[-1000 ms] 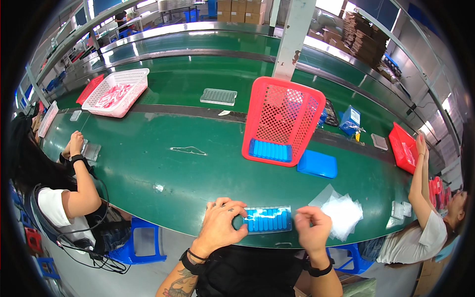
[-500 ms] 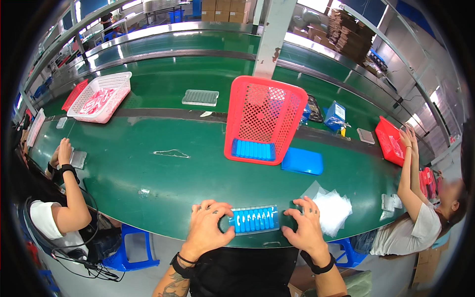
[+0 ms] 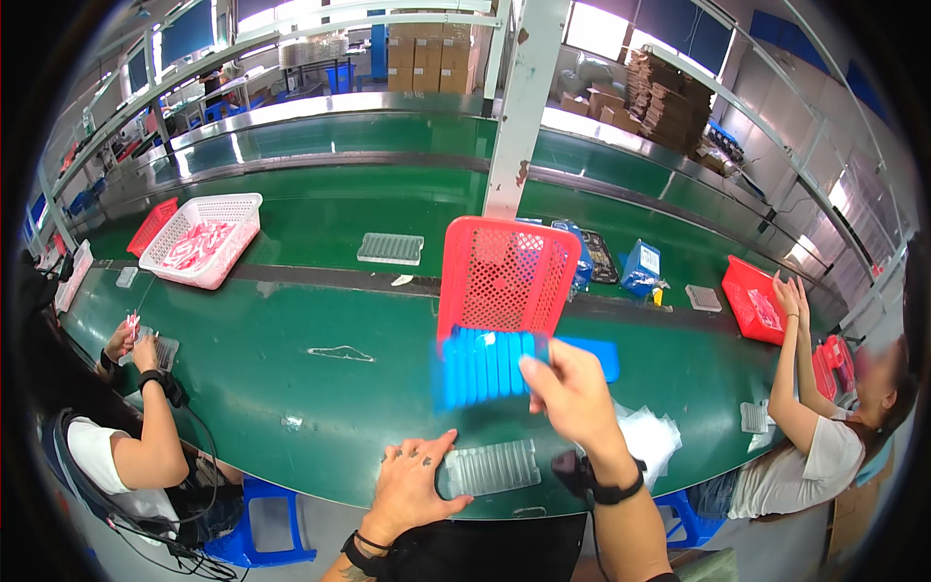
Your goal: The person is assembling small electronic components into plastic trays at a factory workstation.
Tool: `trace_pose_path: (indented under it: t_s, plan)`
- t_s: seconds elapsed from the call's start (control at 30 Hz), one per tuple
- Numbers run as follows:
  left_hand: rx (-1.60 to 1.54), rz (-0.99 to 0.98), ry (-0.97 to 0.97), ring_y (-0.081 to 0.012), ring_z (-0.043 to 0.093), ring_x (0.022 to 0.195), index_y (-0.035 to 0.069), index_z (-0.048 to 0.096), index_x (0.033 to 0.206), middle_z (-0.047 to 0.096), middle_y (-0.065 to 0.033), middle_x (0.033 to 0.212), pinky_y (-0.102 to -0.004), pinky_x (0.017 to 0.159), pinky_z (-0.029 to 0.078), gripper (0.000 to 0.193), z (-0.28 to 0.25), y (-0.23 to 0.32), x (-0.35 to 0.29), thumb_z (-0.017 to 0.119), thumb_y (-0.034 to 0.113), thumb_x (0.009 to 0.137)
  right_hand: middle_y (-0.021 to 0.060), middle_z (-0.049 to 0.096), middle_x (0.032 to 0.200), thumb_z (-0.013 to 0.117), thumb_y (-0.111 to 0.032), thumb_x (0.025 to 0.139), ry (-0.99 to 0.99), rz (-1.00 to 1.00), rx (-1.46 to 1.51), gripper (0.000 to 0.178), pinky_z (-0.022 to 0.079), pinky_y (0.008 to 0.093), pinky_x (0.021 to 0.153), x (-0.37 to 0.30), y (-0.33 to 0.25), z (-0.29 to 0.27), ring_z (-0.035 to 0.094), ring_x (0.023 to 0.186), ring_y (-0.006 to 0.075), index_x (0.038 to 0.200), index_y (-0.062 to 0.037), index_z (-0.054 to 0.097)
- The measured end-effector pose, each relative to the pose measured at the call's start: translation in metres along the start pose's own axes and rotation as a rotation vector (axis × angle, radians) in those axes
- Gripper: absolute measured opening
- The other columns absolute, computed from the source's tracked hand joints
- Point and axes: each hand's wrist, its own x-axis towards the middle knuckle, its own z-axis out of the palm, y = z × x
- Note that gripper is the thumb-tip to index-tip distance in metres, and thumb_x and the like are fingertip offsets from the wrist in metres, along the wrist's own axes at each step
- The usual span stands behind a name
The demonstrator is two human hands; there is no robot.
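Note:
My right hand (image 3: 574,396) is raised over the table, its thumb and fingers closed on a pack of blue tubes (image 3: 485,369). The tubes lie side by side in what looks like a clear wrapper, blurred by motion. Behind the pack stands a tall red perforated basket (image 3: 509,276), its lower part hidden. My left hand (image 3: 412,487) rests on the table near me, thumb and fingers spread at the left end of a clear ridged plastic tray (image 3: 493,468). Whether it touches the tray I cannot tell. No blue tubes sit in the tray's grooves.
A stack of clear plastic bags (image 3: 648,438) lies right of my forearm. A blue case (image 3: 596,359) is partly hidden behind my hand. Farther off are a white basket (image 3: 206,238) of pink-white pieces and another clear tray (image 3: 390,248). A person works on each side.
My right hand has taken the pack of blue tubes off the clear tray and lifted it forward toward the red basket. My left hand stays by the tray. The view has tilted up.

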Motion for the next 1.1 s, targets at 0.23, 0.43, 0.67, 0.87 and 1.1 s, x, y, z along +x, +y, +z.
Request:
trace_pose_path:
  t_s: [0.23,0.43,0.67,0.87,1.1]
  plan:
    - [0.040,0.064,0.002,-0.0250,0.054,0.105,0.010,0.052,0.133,0.063,-0.0043,0.115,-0.0396,0.090,0.035,0.086,0.002,-0.001,0.005,0.082,0.042,0.059,0.0308,0.064,0.078,0.063,-0.039,0.086,0.163,0.069,-0.882,0.044,0.053,0.0535,0.072,0.053,0.060,0.011,0.065,0.080,0.0473,0.087,0.0055,0.064]
    - [0.081,0.028,-0.062,-0.0286,0.052,0.111,0.012,0.049,0.136,0.060,-0.0066,0.125,-0.0417,0.092,0.037,0.083,-0.007,-0.008,-0.001,0.079,0.044,0.066,0.0231,0.066,0.090,0.069,-0.043,0.077,-0.197,-0.094,-0.871,0.049,0.051,0.0463,0.075,0.006,0.020,0.031,0.064,0.085,0.0417,0.100,0.0000,0.064]
    - [0.236,-0.006,-0.134,-0.0312,0.054,0.109,0.012,0.054,0.132,0.058,-0.0107,0.122,-0.0436,0.091,0.043,0.073,-0.064,-0.043,-0.010,0.075,0.030,0.064,0.0166,0.061,0.105,0.075,-0.014,0.075,-0.420,-0.411,-0.727,0.044,0.049,0.0366,0.082,-0.093,0.030,-0.015,0.061,0.094,0.0299,0.113,0.0006,0.060]
    - [0.595,-0.399,-0.069,-0.0312,0.055,0.109,0.014,0.059,0.122,0.059,-0.0098,0.118,-0.0425,0.093,0.045,0.063,-0.138,-0.109,-0.060,0.069,0.014,0.059,0.0193,0.058,0.118,0.076,-0.011,0.072,-0.350,-0.027,-0.490,0.049,0.045,0.0404,0.095,-0.138,0.084,-0.056,0.056,0.109,0.0359,0.117,0.0007,0.059]
    - [0.351,-0.047,-0.147,-0.0318,0.055,0.107,0.011,0.057,0.126,0.059,-0.0095,0.119,-0.0434,0.092,0.044,0.071,-0.071,-0.040,-0.017,0.074,0.027,0.060,0.0227,0.051,0.125,0.083,-0.051,0.062,-0.268,-0.424,-0.859,0.094,0.040,0.0476,0.099,-0.109,0.055,0.002,0.048,0.119,0.0387,0.132,0.0007,0.047]
